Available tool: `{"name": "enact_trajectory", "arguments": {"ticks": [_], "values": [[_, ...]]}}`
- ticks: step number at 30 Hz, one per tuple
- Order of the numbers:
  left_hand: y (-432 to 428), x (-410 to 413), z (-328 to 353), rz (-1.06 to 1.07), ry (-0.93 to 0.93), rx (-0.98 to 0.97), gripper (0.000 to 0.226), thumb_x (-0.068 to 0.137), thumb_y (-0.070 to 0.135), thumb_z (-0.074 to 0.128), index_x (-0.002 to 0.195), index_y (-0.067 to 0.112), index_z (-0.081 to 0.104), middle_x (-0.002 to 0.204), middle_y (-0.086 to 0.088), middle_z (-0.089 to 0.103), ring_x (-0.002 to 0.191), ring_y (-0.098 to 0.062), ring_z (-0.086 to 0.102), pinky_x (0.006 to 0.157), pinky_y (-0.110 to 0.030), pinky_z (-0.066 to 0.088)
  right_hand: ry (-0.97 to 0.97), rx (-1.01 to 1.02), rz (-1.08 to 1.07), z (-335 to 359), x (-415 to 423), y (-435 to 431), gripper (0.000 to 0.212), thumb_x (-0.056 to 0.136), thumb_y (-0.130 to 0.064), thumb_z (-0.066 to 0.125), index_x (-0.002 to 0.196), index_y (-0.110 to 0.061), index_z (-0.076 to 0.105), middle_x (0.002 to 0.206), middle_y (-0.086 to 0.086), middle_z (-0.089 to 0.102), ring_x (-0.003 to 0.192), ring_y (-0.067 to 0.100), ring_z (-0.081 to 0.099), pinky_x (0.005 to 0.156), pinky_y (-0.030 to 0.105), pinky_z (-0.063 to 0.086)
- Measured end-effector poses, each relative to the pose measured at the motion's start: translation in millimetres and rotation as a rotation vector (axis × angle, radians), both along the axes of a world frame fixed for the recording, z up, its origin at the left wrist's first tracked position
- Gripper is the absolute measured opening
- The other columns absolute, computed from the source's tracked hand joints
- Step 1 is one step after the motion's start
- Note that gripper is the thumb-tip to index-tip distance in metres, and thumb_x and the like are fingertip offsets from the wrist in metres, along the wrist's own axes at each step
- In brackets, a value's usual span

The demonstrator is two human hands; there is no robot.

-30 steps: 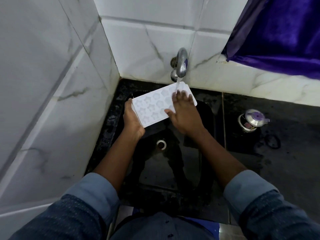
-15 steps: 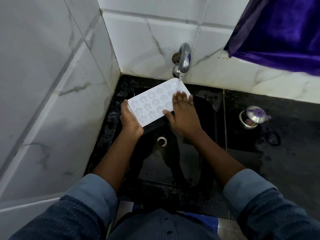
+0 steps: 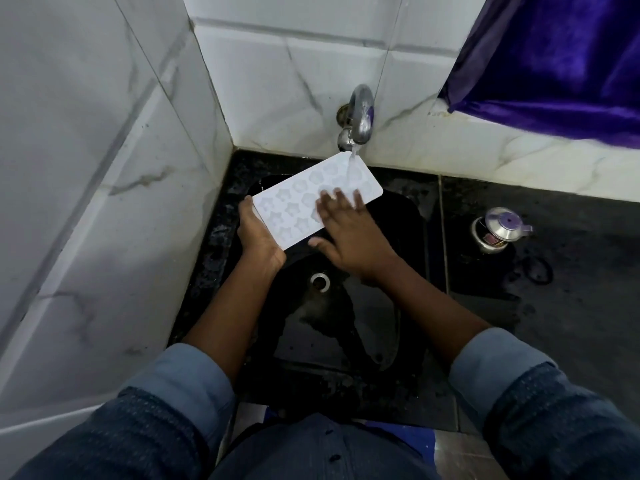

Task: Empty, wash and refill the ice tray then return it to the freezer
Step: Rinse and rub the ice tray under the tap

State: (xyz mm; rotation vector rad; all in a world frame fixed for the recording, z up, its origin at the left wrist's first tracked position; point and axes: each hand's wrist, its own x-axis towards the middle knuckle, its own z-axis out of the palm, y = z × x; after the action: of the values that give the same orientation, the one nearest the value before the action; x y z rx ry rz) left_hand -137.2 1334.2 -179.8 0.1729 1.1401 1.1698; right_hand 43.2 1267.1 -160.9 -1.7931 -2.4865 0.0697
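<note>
A white ice tray [image 3: 298, 199] with star and flower shaped wells is held tilted over the black sink [image 3: 398, 334]. My left hand [image 3: 258, 237] grips its near left end from below. My right hand [image 3: 346, 233] lies flat on the tray's upper face with the fingers spread over the wells. Water runs from the steel tap [image 3: 360, 116] onto the tray's far end.
White marble tiles close in the left and back. A small steel pot with a lid [image 3: 498, 230] stands on the wet black counter [image 3: 571, 306] to the right. A purple cloth [image 3: 561, 57] hangs at top right. The sink drain [image 3: 320, 280] sits below the hands.
The tray has shifted so that the water stream lands on its far end. My right hand has slid leftward across the tray's face. My left hand keeps its grip.
</note>
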Motion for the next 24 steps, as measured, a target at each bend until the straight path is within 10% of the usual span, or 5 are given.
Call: {"name": "enact_trajectory", "arguments": {"ticks": [3, 8, 14, 20, 24], "values": [[-2.5, 1.6, 3.8, -0.011, 0.020, -0.015, 0.070, 0.086, 0.060, 0.054, 0.130, 0.009, 0.072, 0.124, -0.021, 0.075, 0.114, -0.044, 0.072, 0.104, -0.066, 0.052, -0.001, -0.008, 0.134, -0.6, 4.1, 4.7, 0.089, 0.103, -0.068, 0.022, 0.164, -0.003, 0.025, 0.172, 0.019, 0.021, 0.161, 0.034, 0.013, 0.132, 0.049, 0.005], [-3.7, 6.0, 11.4, -0.017, 0.038, 0.001, 0.067, 0.083, 0.059, 0.055, 0.124, 0.010, 0.075, 0.119, -0.018, 0.077, 0.110, -0.042, 0.074, 0.099, -0.063, 0.056, 0.080, -0.045, -0.254, 4.1, 15.0, 22.9, 0.099, 0.099, -0.073, 0.012, 0.164, 0.002, 0.019, 0.171, 0.026, 0.015, 0.161, 0.040, 0.008, 0.131, 0.049, -0.001], [-5.7, 9.5, 14.9, -0.027, 0.048, -0.021, 0.071, 0.079, 0.058, 0.059, 0.125, 0.006, 0.075, 0.122, -0.020, 0.076, 0.114, -0.043, 0.072, 0.099, -0.060, 0.057, 0.002, -0.036, 0.198, 5.5, -4.3, 18.5, 0.095, 0.100, -0.075, 0.021, 0.165, -0.006, 0.024, 0.172, 0.020, 0.015, 0.161, 0.036, 0.008, 0.131, 0.052, 0.006], [-10.0, 22.4, 28.9, -0.047, 0.109, -0.033, 0.048, 0.100, 0.047, 0.052, 0.111, 0.007, 0.077, 0.104, -0.015, 0.081, 0.091, -0.035, 0.079, 0.073, -0.042, 0.063, 0.116, -0.096, -0.211, 18.0, 4.0, 31.8, 0.105, 0.097, -0.079, 0.008, 0.165, 0.001, 0.014, 0.173, 0.024, 0.009, 0.162, 0.037, 0.005, 0.131, 0.051, 0.002], [-12.1, 25.6, 25.1, -0.036, 0.095, -0.043, 0.050, 0.097, 0.045, 0.055, 0.114, 0.004, 0.077, 0.106, -0.017, 0.080, 0.094, -0.036, 0.079, 0.077, -0.043, 0.064, 0.044, -0.131, 0.136, 14.4, -6.7, 22.8, 0.099, 0.098, -0.074, 0.021, 0.165, -0.001, 0.017, 0.173, 0.021, 0.012, 0.162, 0.034, 0.008, 0.132, 0.045, 0.002]]}}
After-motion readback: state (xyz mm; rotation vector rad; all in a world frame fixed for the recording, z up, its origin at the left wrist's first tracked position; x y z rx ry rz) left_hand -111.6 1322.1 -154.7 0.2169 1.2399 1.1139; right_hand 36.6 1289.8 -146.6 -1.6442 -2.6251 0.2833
